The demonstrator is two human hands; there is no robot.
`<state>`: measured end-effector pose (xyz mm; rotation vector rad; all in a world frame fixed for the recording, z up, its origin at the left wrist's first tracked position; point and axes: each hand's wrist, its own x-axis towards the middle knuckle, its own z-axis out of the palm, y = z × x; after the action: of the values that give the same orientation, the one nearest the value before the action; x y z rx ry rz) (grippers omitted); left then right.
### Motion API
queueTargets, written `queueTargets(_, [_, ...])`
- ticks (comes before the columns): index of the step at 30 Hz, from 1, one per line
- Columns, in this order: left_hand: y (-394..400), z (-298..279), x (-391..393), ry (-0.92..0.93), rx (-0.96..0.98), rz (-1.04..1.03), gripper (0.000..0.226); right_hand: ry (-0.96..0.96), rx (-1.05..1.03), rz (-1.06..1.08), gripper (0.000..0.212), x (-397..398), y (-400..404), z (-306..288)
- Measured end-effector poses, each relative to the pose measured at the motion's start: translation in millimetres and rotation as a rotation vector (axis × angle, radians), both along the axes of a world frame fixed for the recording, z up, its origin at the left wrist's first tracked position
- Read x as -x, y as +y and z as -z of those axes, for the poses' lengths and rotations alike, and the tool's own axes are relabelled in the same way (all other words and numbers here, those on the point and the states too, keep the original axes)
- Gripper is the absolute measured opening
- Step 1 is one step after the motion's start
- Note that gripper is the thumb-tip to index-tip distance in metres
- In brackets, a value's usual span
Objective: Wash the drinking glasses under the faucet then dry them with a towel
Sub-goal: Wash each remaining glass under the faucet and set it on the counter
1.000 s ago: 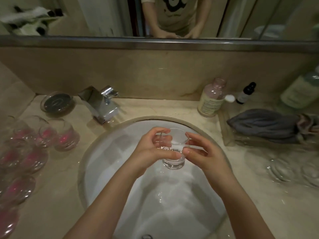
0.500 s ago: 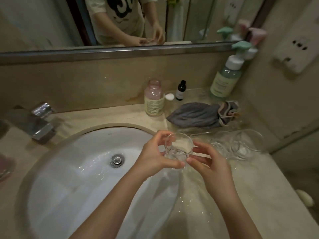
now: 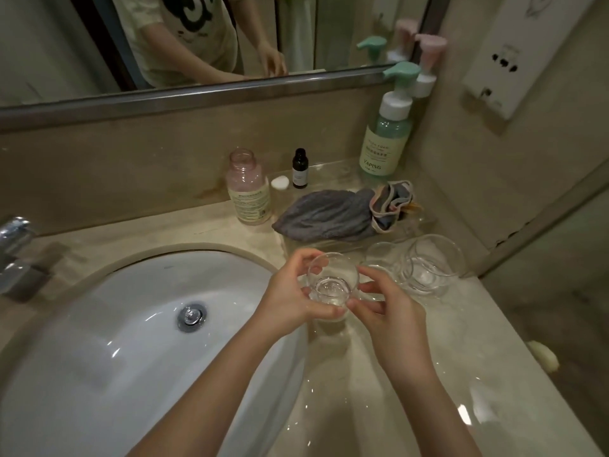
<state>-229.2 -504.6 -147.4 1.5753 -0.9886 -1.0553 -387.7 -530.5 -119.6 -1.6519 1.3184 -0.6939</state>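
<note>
left hand (image 3: 290, 298) and right hand (image 3: 389, 308) both grip small clear drinking glass (image 3: 332, 285), upright above wet beige counter (image 3: 362, 374) beside white oval sink (image 3: 115, 341) | clear glasses (image 3: 425, 268) just beyond | grey towel (image 3: 326, 214) behind

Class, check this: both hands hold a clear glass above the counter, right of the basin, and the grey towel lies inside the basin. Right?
Not quite. In the head view the grey towel lies on the counter behind the glass, not in the basin. The left hand and right hand do hold it.
</note>
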Motion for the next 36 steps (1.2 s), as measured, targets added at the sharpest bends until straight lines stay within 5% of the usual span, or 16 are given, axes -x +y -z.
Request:
queueTargets(17, [-13.0, 10.9, -5.6, -0.112, -0.019, 0.064, 0.081, 0.287, -0.002, -0.036, 0.048, -7.5, -8.8, -12.7])
queueTargets(24, [-4.6, -6.5, -19.8, -0.419, -0.056, 0.176, 0.092, 0.452, 0.073, -0.113, 0.042, -8.0, 4.0, -26.1])
queueTargets(29, [38.0, -23.2, -62.4, -0.72, -0.14, 0.185, 0.07, 0.493, 0.072, -0.247, 0.037, -27.2, 32.6, -30.7])
queueTargets(36, [141.8, -31.5, -135.8, -0.797, -0.316, 0.063, 0.058, 0.496, 0.125, -0.498, 0.044, -113.1, 79.8, -30.5])
